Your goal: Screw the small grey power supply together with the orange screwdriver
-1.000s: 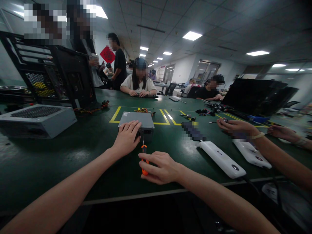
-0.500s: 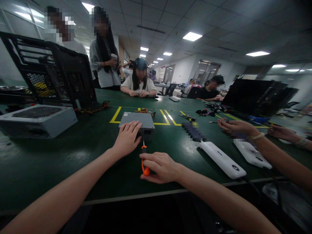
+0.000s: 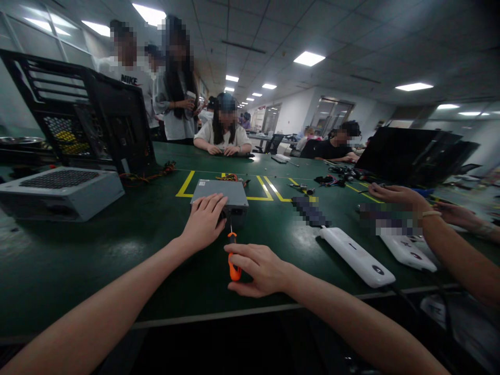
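A grey computer power supply (image 3: 230, 190) lies flat on the green table. My left hand (image 3: 205, 221) grips its near left corner, fingers spread over the top and thumb down at the front face. An orange-and-black screwdriver (image 3: 233, 271) is pinched in my right hand (image 3: 260, 271), pointing away from me. The screwdriver's shaft reaches the front face of the power supply, beside a dark socket. Its very tip is too small to make out. Coloured cables (image 3: 231, 177) lie behind the power supply.
On the left stand a second power supply (image 3: 94, 195) and an open black computer case (image 3: 125, 125). To the right lie a phone (image 3: 310, 211) and a white power bank-like device (image 3: 357, 256). A co-worker's hand (image 3: 402, 198) holds a thin tool farther right. Black monitors (image 3: 402, 156) stand behind.
My right hand and the screwdriver handle have shifted very slightly right; my left hand stays on the power supply. The co-worker's hand has moved right and away, and people standing behind have shifted.
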`<state>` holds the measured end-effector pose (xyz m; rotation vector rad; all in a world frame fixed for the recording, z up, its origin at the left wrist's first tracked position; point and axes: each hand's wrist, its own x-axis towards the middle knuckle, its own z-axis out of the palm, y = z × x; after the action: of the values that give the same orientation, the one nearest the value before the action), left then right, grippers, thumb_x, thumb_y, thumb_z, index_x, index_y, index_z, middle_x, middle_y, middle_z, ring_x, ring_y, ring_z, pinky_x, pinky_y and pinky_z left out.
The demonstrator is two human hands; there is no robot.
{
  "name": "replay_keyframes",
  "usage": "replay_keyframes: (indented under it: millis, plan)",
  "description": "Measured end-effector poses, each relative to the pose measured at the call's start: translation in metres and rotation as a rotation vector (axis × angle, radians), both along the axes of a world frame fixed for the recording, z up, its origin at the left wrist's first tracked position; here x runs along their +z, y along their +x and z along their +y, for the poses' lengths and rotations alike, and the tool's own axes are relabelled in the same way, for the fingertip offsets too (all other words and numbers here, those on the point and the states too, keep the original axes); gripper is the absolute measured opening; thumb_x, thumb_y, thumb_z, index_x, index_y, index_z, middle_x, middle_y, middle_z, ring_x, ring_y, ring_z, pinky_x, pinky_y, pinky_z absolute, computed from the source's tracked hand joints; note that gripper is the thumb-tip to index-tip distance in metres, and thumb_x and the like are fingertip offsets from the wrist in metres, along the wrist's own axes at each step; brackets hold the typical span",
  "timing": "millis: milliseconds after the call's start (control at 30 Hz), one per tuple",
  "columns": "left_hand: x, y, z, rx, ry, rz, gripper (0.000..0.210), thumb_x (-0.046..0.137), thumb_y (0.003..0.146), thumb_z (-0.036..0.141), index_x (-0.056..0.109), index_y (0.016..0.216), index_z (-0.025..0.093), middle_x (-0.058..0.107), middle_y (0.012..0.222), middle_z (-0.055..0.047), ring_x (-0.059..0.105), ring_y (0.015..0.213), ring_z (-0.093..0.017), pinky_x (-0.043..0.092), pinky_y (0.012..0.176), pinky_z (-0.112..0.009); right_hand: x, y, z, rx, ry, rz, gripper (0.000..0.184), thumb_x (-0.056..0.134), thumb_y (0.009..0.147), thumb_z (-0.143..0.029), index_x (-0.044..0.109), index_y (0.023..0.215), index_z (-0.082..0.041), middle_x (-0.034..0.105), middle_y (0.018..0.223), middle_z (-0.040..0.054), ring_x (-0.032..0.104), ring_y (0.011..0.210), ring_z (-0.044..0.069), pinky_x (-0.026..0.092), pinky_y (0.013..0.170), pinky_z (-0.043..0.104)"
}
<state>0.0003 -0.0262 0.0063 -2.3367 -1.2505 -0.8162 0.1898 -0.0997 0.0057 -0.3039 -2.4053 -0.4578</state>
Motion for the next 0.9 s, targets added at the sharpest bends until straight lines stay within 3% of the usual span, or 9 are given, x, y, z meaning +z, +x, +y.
replay_keyframes:
  millis: [100,300,400,500,600,767,900]
  plan:
    - [-0.0003,0.0004,0.0005,-0.003,-0.001,-0.007,0.048,0.047,0.082,0.026,0.042,0.129,0.016,0.045,0.135,-0.012,0.039,0.124,-0.027,0.028,0.102,-0.045,0.0028,0.0014,-0.0018,-0.023,0.043,-0.07,0.035,0.044,0.088,-0.035,0.046,0.115,-0.014,0.058,0.108,0.016,0.061,0.092,0.017,0.05,0.069,0.025]
    - [0.0004,0.0002,-0.0002,-0.009,0.008,-0.011,0.048,0.046,0.082,0.026,0.042,0.128,0.017,0.046,0.135,-0.011,0.04,0.124,-0.027,0.028,0.101,-0.044,-0.0013,0.0014,0.0003,-0.012,0.006,0.01,0.032,0.05,0.086,-0.043,0.049,0.099,-0.014,0.063,0.102,0.013,0.063,0.075,0.013,0.05,0.062,0.023]
    - [0.0002,0.0003,-0.0005,-0.006,0.011,-0.009,0.048,0.046,0.082,0.026,0.042,0.128,0.016,0.046,0.134,-0.011,0.04,0.124,-0.027,0.028,0.101,-0.044,-0.0013,0.0004,0.0005,-0.007,-0.026,-0.001,0.035,0.046,0.086,-0.043,0.048,0.105,-0.013,0.062,0.103,0.0127,0.063,0.084,0.015,0.052,0.067,0.024]
    - [0.0001,0.0004,-0.0005,-0.009,0.006,-0.012,0.048,0.047,0.082,0.026,0.042,0.129,0.016,0.046,0.135,-0.011,0.04,0.124,-0.027,0.028,0.101,-0.044,0.0005,0.0,-0.0005,-0.016,0.034,-0.058,0.036,0.044,0.087,-0.036,0.047,0.115,-0.013,0.059,0.107,0.0149,0.062,0.09,0.016,0.051,0.068,0.025]
    - [0.0003,0.0,-0.0006,-0.012,0.005,-0.017,0.048,0.047,0.081,0.025,0.042,0.129,0.017,0.046,0.135,-0.012,0.039,0.124,-0.027,0.028,0.101,-0.045,0.0002,0.0001,-0.0002,-0.014,0.076,-0.075,0.032,0.047,0.087,-0.035,0.05,0.111,-0.014,0.059,0.107,0.0151,0.062,0.085,0.015,0.05,0.064,0.024]
    - [0.0004,-0.0005,-0.0005,-0.005,0.006,-0.008,0.048,0.047,0.082,0.026,0.043,0.128,0.017,0.046,0.135,-0.011,0.039,0.124,-0.027,0.028,0.101,-0.044,-0.0016,0.0002,0.0013,0.006,0.02,-0.029,0.031,0.048,0.086,-0.04,0.051,0.099,-0.012,0.062,0.102,0.0123,0.061,0.076,0.013,0.05,0.062,0.022]
    - [0.0007,-0.0001,-0.0006,-0.007,0.008,-0.01,0.048,0.047,0.082,0.025,0.042,0.129,0.016,0.046,0.135,-0.011,0.04,0.124,-0.026,0.028,0.102,-0.043,0.001,0.0001,-0.0009,-0.009,0.015,-0.059,0.035,0.045,0.087,-0.037,0.05,0.11,-0.012,0.06,0.105,0.0145,0.062,0.081,0.015,0.05,0.064,0.024]
